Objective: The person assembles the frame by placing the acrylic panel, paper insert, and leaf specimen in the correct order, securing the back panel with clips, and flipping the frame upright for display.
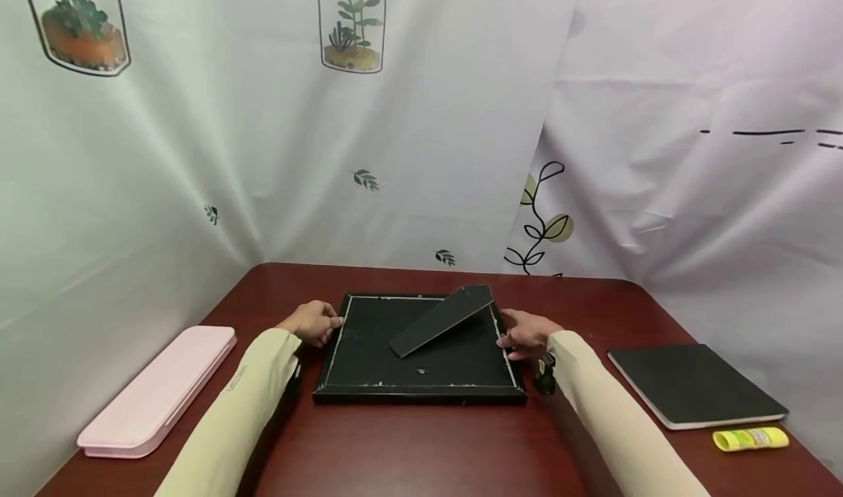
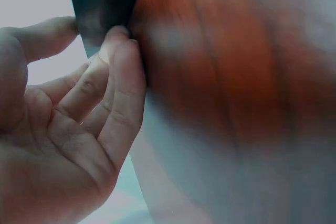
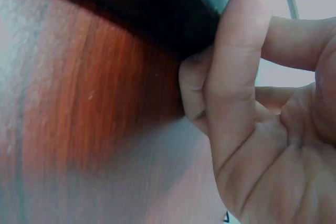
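Observation:
A black picture frame [image 1: 375,336] lies back side up in the middle of the table, its stand leg [image 1: 448,318] sticking up slantwise from the backing. At the left edge, my left hand [image 1: 315,323] grips the frame, and the left wrist view shows its thumb and fingers on opposite sides of the dark border [image 2: 105,3]. My right hand [image 1: 525,332] holds the right edge across from it. In the right wrist view, curled fingers [image 3: 231,82] meet the underside of the border [image 3: 152,14]. The frame's front is hidden.
On the left of the reddish-brown table [image 1: 421,446] lies a long pink case [image 1: 161,387]. A black-covered notebook [image 1: 694,383] and a yellow glue stick [image 1: 751,438] lie at the right. A white printed curtain [image 1: 421,138] hangs behind.

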Demonstrator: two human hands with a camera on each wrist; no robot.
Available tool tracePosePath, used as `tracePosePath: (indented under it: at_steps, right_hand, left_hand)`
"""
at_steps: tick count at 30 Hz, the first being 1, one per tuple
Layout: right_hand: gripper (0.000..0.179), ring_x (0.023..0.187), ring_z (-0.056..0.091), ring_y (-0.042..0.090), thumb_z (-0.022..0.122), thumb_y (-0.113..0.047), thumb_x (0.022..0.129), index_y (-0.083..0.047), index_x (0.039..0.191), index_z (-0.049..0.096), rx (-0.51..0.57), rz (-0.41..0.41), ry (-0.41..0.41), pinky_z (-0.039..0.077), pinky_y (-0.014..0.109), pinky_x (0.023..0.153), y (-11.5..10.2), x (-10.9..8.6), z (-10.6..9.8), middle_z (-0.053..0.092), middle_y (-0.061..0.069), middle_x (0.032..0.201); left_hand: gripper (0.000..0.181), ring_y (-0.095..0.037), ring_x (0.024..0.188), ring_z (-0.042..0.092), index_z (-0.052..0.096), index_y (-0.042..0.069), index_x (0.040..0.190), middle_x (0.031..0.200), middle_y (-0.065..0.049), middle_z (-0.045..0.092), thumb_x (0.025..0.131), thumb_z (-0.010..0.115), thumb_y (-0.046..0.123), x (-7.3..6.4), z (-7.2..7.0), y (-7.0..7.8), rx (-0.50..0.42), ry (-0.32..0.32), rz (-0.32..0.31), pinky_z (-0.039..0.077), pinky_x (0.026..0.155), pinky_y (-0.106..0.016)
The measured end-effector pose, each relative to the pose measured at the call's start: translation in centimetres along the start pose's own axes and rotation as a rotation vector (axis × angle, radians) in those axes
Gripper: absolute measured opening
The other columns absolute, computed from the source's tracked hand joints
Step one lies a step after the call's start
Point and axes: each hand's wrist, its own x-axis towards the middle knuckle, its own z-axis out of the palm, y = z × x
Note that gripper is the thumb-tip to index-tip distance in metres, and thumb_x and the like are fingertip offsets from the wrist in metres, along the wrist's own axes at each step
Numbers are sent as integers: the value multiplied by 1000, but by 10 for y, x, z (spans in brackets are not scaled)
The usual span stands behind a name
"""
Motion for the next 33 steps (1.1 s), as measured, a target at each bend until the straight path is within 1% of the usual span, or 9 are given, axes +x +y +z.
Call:
tracePosePath:
  at_steps: [3, 7, 13, 16, 21, 23, 28, 30, 33]
  right_hand:
    - [79, 70, 61, 12, 62, -6, 97, 0, 160, 13, -28, 11, -4, 55, 23, 59, 2, 0, -2, 32, 31, 155]
    - [76, 74, 64, 13, 62, -6, 97, 6, 157, 17, -69, 9, -31, 57, 25, 62, 1, 4, 1, 33, 33, 155]
    - [74, 79, 66, 14, 63, -6, 97, 5, 157, 20, -80, 26, -16, 58, 26, 63, 1, 5, -2, 32, 33, 157]
    - [76, 80, 66, 14, 63, -6, 97, 5, 157, 18, -83, 15, -17, 58, 27, 64, 1, 4, -4, 29, 35, 157]
    - [78, 82, 66, 14, 64, -6, 96, 7, 157, 16, -83, -10, -18, 59, 27, 65, 0, 3, -6, 30, 37, 155]
    - [78, 82, 66, 14, 64, -6, 96, 6, 157, 17, -73, -8, -19, 59, 28, 66, 0, 3, -6, 29, 36, 156]
    - [77, 81, 66, 14, 63, -6, 97, 5, 157, 17, -83, 11, -19, 59, 28, 66, -1, 3, -7, 28, 36, 157]
    - [77, 80, 66, 14, 63, -6, 96, 5, 157, 17, -88, 15, -17, 59, 27, 65, -1, 3, -7, 29, 36, 157]
    - [78, 77, 66, 13, 64, -6, 96, 5, 157, 17, -79, 21, -21, 58, 26, 64, -2, 5, -4, 32, 34, 155]
  left_hand:
    - [26, -15, 60, 62, 60, -3, 102, 66, -5, 59, 105, 52, 22, 7, -2, 2, 31, -9, -19, 56, 60, -32]
    - [27, -19, 62, 65, 60, 0, 97, 67, -7, 60, 106, 49, 22, 10, -6, 1, 93, -46, -41, 56, 61, -34]
    - [27, -22, 68, 65, 57, 3, 89, 77, -11, 62, 107, 46, 19, 18, -5, -2, 79, -54, -38, 55, 63, -35]
    - [28, -21, 66, 65, 59, 3, 86, 75, -11, 63, 106, 49, 20, 23, -4, -3, 64, -26, -37, 54, 61, -33]
    - [25, -17, 58, 64, 64, 6, 76, 65, -6, 64, 98, 64, 17, 31, -7, -5, 14, 80, -22, 53, 57, -30]
    - [26, -15, 57, 65, 63, 7, 71, 62, -4, 64, 95, 68, 16, 33, -8, -6, 20, 114, 6, 52, 57, -29]
    - [35, -15, 56, 67, 59, 12, 61, 53, 1, 61, 93, 71, 17, 36, -10, -4, 70, 119, 20, 51, 62, -28]
    - [38, -14, 55, 66, 55, 14, 58, 51, 3, 57, 93, 71, 16, 37, -10, 0, 99, 113, 14, 50, 61, -26]
    - [43, -12, 52, 61, 49, 15, 55, 51, 4, 49, 92, 71, 9, 37, -10, 8, 177, 121, 16, 48, 57, -25]
